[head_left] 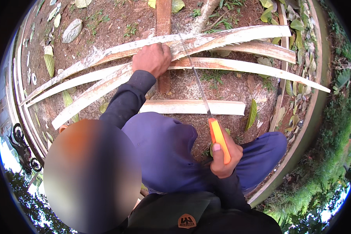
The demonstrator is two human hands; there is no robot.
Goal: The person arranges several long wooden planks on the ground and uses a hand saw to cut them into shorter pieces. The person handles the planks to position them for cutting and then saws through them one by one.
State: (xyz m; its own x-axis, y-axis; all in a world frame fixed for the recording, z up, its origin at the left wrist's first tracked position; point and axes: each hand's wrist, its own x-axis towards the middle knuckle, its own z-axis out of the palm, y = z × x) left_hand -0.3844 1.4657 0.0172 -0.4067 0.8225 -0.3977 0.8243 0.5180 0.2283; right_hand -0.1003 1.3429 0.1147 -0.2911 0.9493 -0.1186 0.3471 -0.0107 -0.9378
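Observation:
My right hand is wrapped round the orange and yellow handle of a handsaw. The narrow blade runs up and away to the left, lying across a long pale wooden strip with rough, bark-marked sides. To the left of the blade, my left hand presses down on the strips with its fingers curled over the far edge. Beneath them lies a reddish-brown wooden beam pointing away from me. A second pale strip crosses under the blade nearer to me.
A short pale board lies on the soil by my knees. Dry and green leaves and sawdust are scattered about. A low curb edges the ground at right, with grass beyond. A motorcycle stands at far left.

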